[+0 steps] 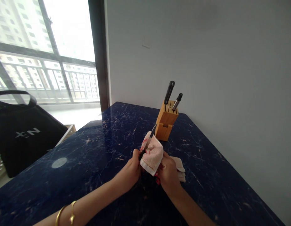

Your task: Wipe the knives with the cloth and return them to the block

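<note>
My left hand (133, 166) is closed round the black handle of a knife (150, 138), whose blade points up and away from me. A pale pink towel (153, 157) with red marks is draped against the blade. My right hand (168, 169) grips this towel from the right side, its fingertips partly hidden behind the cloth. Just beyond the blade tip stands a wooden knife block (166, 121). Two handles rise from its top: a black one (169, 92) and a black-and-silver one (177, 101).
A folded pale cloth (179, 166) lies beside my right hand on the dark blue marbled table (93, 157). A round whitish spot (59, 162) marks the tabletop at left. Past the left edge stands a black bag (27, 135); a grey wall (218, 62) borders the far and right sides.
</note>
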The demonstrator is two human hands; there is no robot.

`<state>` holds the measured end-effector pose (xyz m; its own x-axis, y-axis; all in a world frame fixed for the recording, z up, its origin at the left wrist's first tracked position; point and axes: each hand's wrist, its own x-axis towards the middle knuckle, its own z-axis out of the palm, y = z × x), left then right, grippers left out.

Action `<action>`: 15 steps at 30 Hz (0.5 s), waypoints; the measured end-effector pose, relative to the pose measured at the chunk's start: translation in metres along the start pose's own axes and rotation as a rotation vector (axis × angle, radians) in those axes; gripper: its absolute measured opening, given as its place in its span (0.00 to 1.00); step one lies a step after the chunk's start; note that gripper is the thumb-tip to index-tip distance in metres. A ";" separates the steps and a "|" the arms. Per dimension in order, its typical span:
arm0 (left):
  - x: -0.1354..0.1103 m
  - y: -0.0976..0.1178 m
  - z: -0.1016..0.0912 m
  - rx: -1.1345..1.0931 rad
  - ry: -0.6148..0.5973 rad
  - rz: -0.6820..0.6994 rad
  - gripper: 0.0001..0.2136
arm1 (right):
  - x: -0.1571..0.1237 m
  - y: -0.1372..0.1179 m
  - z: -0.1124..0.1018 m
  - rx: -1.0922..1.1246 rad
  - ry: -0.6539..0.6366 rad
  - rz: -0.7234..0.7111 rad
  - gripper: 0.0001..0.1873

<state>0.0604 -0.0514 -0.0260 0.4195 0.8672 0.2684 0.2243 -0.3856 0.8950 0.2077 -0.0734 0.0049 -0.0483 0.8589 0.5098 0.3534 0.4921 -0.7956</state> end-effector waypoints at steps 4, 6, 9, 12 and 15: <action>0.001 0.004 -0.001 -0.023 -0.031 0.024 0.01 | -0.001 -0.002 0.000 -0.065 0.004 -0.026 0.16; 0.001 0.005 -0.002 -0.040 -0.047 0.038 0.03 | -0.003 -0.002 0.002 -0.107 -0.029 -0.075 0.19; 0.000 0.006 -0.002 -0.055 -0.044 0.043 0.05 | -0.004 0.000 0.002 -0.152 -0.066 -0.128 0.20; 0.000 0.008 -0.003 -0.048 -0.033 0.020 0.02 | -0.003 0.001 0.000 -0.155 -0.055 -0.097 0.19; 0.000 0.008 -0.003 -0.034 -0.033 0.025 0.02 | -0.003 0.001 -0.001 -0.140 -0.040 -0.071 0.18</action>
<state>0.0594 -0.0533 -0.0172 0.4536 0.8464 0.2790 0.1839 -0.3952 0.9000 0.2087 -0.0756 0.0032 -0.1140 0.8289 0.5476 0.4745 0.5297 -0.7030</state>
